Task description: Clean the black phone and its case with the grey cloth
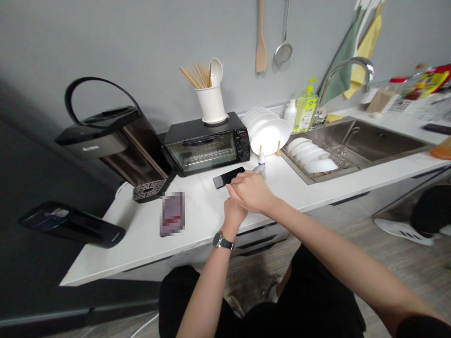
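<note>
My right hand (253, 190) is closed over my left hand (235, 211), and the two are pressed together above the counter's front edge. The right fingers wrap round the left hand. Most of the left fingers are hidden beneath them, and the left wrist wears a dark watch (222, 241). Just beyond the hands lies a flat black rectangular object (227, 178) with a grey end. Close behind the right hand stands a small bottle (261, 158) with a white top and a blue band, its lower part partly covered.
Along the wall stand a drink machine (134, 150), a toaster oven (207, 145) carrying a utensil holder (212, 104), racked plates (269, 134), a soap bottle (306, 110) and a sink (387, 148) holding bowls. A dark appliance (72, 224) is at left. Another person's shoe (403, 231) shows at right.
</note>
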A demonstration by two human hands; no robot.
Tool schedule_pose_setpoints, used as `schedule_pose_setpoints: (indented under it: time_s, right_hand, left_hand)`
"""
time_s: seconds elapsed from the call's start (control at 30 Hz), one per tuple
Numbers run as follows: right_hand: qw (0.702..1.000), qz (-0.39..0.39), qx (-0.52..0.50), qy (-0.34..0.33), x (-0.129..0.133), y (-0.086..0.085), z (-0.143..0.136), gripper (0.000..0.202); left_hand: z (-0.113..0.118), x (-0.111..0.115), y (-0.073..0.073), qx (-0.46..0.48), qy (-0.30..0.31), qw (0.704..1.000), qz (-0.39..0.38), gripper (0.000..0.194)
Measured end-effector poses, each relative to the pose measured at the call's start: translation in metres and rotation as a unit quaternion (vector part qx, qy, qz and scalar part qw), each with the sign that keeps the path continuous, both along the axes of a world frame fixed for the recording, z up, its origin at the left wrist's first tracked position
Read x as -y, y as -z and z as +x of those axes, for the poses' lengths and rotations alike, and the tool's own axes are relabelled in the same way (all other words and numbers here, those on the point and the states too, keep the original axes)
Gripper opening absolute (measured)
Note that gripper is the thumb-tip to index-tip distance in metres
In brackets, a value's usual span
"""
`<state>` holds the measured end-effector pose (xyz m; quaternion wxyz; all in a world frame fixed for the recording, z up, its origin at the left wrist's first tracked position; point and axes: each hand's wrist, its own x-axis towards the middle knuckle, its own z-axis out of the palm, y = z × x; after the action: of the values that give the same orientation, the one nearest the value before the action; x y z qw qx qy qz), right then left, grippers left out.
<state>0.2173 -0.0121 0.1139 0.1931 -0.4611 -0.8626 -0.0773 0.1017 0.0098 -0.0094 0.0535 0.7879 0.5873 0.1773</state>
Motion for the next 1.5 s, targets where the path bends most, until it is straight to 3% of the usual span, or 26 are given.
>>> schedule_pose_setpoints:
  time_s: [0.1, 0.23, 0.33, 0.4, 0.5, 0.6, 0.67, 0.77, 0.87, 0.93, 1.03, 1.1, 1.33, 1.4, 1.5]
  right_hand:
    - [1.000, -0.022, -0.016, 0.011, -0.011, 0.000, 0.009, 0.053]
    - [0.985, -0.108, -0.066, 0.114, -0.037, -0.003, 0.043, 0.059]
    - [0.970, -0.126, -0.073, 0.193, -0.038, -0.002, 0.046, 0.060]
    - [0.979, -0.085, -0.065, 0.175, -0.027, 0.000, 0.030, 0.058]
    - [0.997, -0.010, -0.035, 0.062, -0.009, 0.002, -0.001, 0.053]
    - [1.000, 0.000, -0.011, -0.006, -0.007, 0.001, -0.010, 0.050]
    - [1.000, -0.019, -0.018, 0.011, -0.016, -0.001, 0.001, 0.052]
    - [0.991, -0.065, -0.042, 0.105, -0.035, -0.007, 0.027, 0.056]
    - [0.980, -0.090, -0.051, 0.172, -0.040, -0.009, 0.030, 0.058]
    - [0.986, -0.066, -0.039, 0.149, -0.033, -0.007, 0.015, 0.058]
    - [0.999, -0.014, 0.000, 0.050, -0.017, -0.003, -0.014, 0.053]
    - [1.000, -0.006, 0.015, 0.021, -0.013, -0.001, -0.019, 0.052]
    - [0.978, -0.125, -0.045, 0.158, -0.042, -0.006, 0.041, 0.063]
    - [0.976, -0.135, -0.062, 0.157, -0.040, -0.005, 0.043, 0.064]
    - [0.992, -0.076, -0.045, 0.091, -0.022, -0.002, 0.021, 0.061]
  left_hand:
    - [0.001, 0.001, -0.001, 0.005, 0.011, 1.000, 0.011, 0.026]
    - [0.002, 0.005, -0.006, 0.027, 0.024, 0.999, 0.034, 0.036]
    - [0.002, 0.006, -0.007, 0.040, 0.025, 0.998, 0.038, 0.037]
    - [0.002, 0.004, -0.005, 0.035, 0.021, 0.999, 0.029, 0.033]
    - [0.001, 0.001, 0.000, 0.013, 0.007, 1.000, 0.005, 0.021]
    - [0.000, 0.000, 0.002, 0.004, 0.006, 1.000, -0.002, 0.018]
    - [0.001, 0.001, 0.000, 0.010, 0.016, 1.000, 0.006, 0.024]
    - [0.002, 0.003, -0.004, 0.026, 0.027, 0.999, 0.023, 0.033]
    - [0.002, 0.004, -0.004, 0.032, 0.022, 0.999, 0.028, 0.037]
    - [0.000, 0.003, -0.002, 0.026, 0.012, 0.999, 0.022, 0.036]
    - [-0.002, 0.001, 0.003, 0.009, 0.000, 1.000, 0.006, 0.027]
    - [-0.002, 0.001, 0.004, 0.004, 0.004, 1.000, 0.002, 0.024]
    - [0.002, 0.009, -0.005, 0.045, 0.039, 0.997, 0.041, 0.036]
    - [0.002, 0.010, -0.005, 0.051, 0.036, 0.997, 0.043, 0.037]
    - [0.000, 0.008, -0.002, 0.033, 0.025, 0.999, 0.023, 0.033]
